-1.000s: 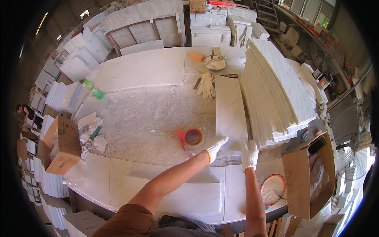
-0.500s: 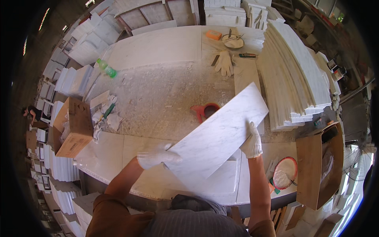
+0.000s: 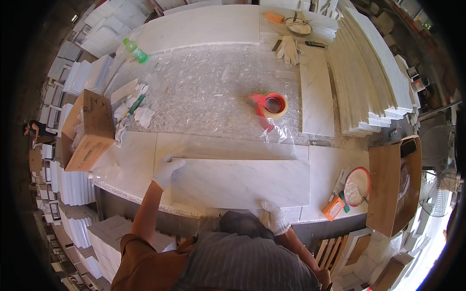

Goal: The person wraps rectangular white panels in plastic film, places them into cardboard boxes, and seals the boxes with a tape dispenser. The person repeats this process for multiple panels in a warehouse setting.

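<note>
A long white marble slab (image 3: 240,182) with faint grey veins lies level, long side toward me, over the pale slabs at the table's near edge. My left hand (image 3: 167,172), in a white knit glove, grips its left end near the far corner. My right hand (image 3: 274,218), gloved alike, is closed on the near edge, right of the middle; its fingertips are partly hidden. Beyond the slab rests a red tape dispenser (image 3: 259,102) with a roll of clear tape, a loose clear strip trailing toward the slab.
Marble strips (image 3: 364,72) are stacked at the right. An open cardboard box (image 3: 90,131) stands left, another cardboard box (image 3: 381,186) right, beside a red-rimmed bowl (image 3: 357,186) and orange box (image 3: 333,208). Farther off are a green bottle (image 3: 136,51), spare gloves (image 3: 289,50) and a bowl (image 3: 297,26).
The marble slab has swung from a raised diagonal to level and come lower and nearer. My right hand moved from its far right side to the near edge. The tape dispenser is uncovered.
</note>
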Demonstrator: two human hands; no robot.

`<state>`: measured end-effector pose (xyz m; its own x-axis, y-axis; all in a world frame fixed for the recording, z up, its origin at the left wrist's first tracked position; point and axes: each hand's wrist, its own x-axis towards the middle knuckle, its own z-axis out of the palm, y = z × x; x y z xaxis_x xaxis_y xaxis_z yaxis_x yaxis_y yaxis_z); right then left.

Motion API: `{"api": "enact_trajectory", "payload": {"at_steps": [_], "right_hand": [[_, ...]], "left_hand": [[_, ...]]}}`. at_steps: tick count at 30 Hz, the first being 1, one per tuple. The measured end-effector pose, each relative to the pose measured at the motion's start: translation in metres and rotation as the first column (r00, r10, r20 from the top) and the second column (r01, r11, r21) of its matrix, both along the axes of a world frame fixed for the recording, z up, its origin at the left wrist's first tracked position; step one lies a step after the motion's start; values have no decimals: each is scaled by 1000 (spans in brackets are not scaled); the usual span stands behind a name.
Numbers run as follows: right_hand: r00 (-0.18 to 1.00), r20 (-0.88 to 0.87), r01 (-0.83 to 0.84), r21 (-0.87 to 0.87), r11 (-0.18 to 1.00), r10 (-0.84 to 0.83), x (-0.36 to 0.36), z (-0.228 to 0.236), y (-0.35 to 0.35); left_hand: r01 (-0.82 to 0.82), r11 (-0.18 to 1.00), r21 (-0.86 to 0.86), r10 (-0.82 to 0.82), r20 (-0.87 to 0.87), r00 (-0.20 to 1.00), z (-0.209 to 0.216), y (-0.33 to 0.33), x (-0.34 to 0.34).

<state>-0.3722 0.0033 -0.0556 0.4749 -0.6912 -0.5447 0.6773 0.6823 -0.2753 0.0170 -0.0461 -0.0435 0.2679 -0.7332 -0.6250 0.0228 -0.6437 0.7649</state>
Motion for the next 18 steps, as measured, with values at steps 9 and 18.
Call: {"api": "enact_trajectory", "payload": {"at_steps": [9,18], "right_hand": [[1000,11,7,19,1000,-7,6,-38,19],[885,-74,-449,113,886,459,-34,-53,18]], "left_hand": [[213,973,-87,-71,769,636,-47,-5,-26],[425,904,37,-58,998,35,-38,4,-29]]}}
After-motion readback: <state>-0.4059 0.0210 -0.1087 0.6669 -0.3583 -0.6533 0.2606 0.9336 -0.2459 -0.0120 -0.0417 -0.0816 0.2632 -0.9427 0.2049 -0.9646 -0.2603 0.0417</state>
